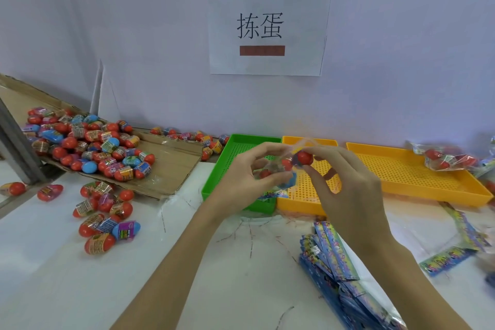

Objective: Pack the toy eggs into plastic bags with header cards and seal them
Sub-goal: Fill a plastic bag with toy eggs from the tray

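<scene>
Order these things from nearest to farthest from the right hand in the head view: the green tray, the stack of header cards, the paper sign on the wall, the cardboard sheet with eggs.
From the right hand:
1. Green tray, just left, beneath the left hand.
2. Stack of header cards, below on the table; nearly as close as the tray, hard to call.
3. Cardboard sheet, far left.
4. Paper sign, up on the wall.
</scene>
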Available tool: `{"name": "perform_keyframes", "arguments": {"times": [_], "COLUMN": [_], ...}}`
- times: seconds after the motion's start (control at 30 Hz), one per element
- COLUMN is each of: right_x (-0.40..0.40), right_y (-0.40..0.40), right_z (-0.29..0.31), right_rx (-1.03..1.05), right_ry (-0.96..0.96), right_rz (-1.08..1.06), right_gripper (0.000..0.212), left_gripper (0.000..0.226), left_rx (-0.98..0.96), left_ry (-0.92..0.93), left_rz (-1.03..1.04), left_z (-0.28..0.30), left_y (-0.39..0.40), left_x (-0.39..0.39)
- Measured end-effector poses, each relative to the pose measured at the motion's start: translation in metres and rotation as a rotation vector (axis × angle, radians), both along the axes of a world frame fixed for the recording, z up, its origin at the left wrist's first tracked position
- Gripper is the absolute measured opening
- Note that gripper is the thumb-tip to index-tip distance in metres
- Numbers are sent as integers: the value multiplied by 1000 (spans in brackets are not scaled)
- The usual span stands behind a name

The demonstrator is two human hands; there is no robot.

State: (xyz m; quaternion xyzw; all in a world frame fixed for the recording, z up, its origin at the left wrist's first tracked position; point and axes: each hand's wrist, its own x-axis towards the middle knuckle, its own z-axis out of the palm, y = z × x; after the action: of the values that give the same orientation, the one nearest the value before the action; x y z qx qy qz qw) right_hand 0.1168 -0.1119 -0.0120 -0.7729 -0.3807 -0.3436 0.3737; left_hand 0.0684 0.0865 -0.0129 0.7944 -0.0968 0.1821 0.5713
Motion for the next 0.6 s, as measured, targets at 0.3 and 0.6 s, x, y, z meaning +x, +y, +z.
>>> {"name": "perform_keyframes", "arguments": {"times": [0.3,0.6], "right_x": [4,6], "right_y": [2,-2], "right_z": [-6,1], "right_rx": [-66,178], "right_ry": [133,283], "right_rz": [31,47], "right_gripper": [46,54], "left_gripper": [42,17], "left_rx": [-22,-245], "left_ry": [-40,9], "left_rz": [-15,69], "left_z": [0,-2], "left_y": [0,-14], "left_x": [-1,3]}}
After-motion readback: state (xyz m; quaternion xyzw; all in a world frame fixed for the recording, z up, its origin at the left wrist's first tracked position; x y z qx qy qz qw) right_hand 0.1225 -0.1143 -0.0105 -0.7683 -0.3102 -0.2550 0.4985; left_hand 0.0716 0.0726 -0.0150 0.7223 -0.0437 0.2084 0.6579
